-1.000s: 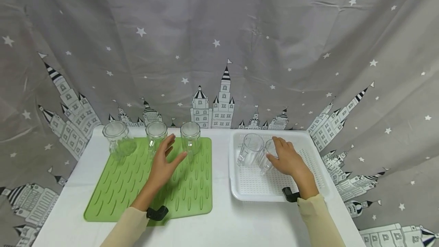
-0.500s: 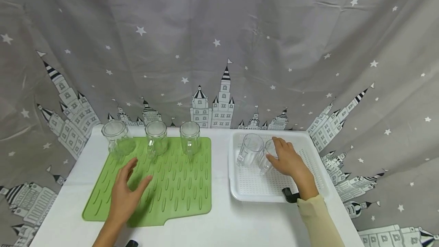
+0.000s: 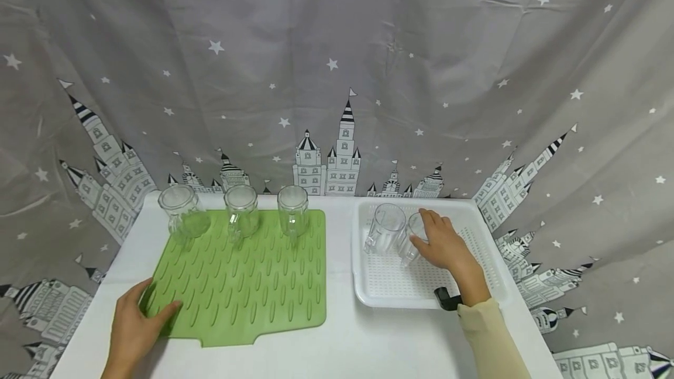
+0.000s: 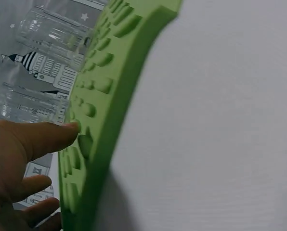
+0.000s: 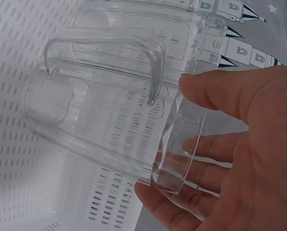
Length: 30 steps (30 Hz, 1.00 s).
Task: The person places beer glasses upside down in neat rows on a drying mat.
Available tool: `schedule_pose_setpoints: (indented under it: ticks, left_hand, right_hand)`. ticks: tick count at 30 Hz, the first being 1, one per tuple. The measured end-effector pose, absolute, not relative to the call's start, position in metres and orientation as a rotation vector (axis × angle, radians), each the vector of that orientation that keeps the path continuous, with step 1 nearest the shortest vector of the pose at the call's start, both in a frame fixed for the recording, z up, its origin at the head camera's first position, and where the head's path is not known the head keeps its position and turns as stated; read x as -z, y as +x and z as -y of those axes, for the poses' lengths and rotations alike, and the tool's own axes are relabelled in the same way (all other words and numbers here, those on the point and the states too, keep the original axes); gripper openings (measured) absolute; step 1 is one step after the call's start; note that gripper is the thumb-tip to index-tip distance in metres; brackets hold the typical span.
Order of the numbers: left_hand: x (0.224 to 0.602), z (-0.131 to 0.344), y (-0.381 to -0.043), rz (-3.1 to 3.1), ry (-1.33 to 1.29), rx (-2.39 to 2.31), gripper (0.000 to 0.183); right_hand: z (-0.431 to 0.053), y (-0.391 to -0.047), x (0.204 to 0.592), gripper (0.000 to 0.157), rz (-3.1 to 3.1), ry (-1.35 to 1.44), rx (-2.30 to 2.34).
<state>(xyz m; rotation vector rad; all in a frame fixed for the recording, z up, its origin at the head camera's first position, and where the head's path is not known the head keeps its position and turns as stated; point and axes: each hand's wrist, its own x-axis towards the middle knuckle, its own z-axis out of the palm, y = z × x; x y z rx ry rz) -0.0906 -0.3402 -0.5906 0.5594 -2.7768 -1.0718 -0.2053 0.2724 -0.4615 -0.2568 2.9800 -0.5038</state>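
My right hand (image 3: pixel 444 245) reaches into a white perforated basket (image 3: pixel 400 302) and holds the end of a clear glass mug (image 5: pixel 110 103), thumb on one side and fingers on the other. The mug's handle faces up in the right wrist view. A second glass mug (image 3: pixel 386 228) stands beside it in the basket. My left hand (image 3: pixel 133 325) is at the front left corner of a green ridged mat (image 3: pixel 253 285), thumb and fingers spread, with nothing in it. In the left wrist view its thumb (image 4: pixel 52 137) overlaps the mat.
Along the mat's far edge stand three glass mugs: a wide one (image 3: pixel 181 212) at the left, another mug (image 3: pixel 242 212) in the middle and a third mug (image 3: pixel 293 210) at the right. A grey curtain (image 3: pixel 337 45) with castles hangs behind the white table (image 3: pixel 337 344).
My left hand has drawn back from the mugs on the mat, moving left and toward me to the mat's front corner. The right hand has stayed on its mug.
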Motion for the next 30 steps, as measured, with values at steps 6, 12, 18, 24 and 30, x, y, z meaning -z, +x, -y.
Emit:
schedule_pose_setpoints:
  ticks: [6,12,18,24,30]
  left_hand:
    - [0.6,0.338,-0.089,2.766,0.479,1.055,0.085]
    - [0.601,0.332,-0.088,2.752,0.544,1.079,0.083]
    - [0.601,0.33,-0.087,2.743,0.554,1.078,0.084]
    - [0.602,0.332,-0.085,2.732,0.546,1.076,0.084]
    - [0.601,0.331,-0.085,2.733,0.545,1.078,0.085]
  right_hand:
    - [-0.273,-0.205,0.46,0.076,-2.981,-0.254,0.502]
    - [-0.273,-0.206,0.46,0.076,-2.987,-0.256,0.504]
    - [-0.274,-0.207,0.462,0.077,-2.987,-0.262,0.513]
    - [-0.276,-0.209,0.463,0.077,-2.991,-0.298,0.58]
    - [-0.278,-0.21,0.463,0.078,-2.984,-0.298,0.648]
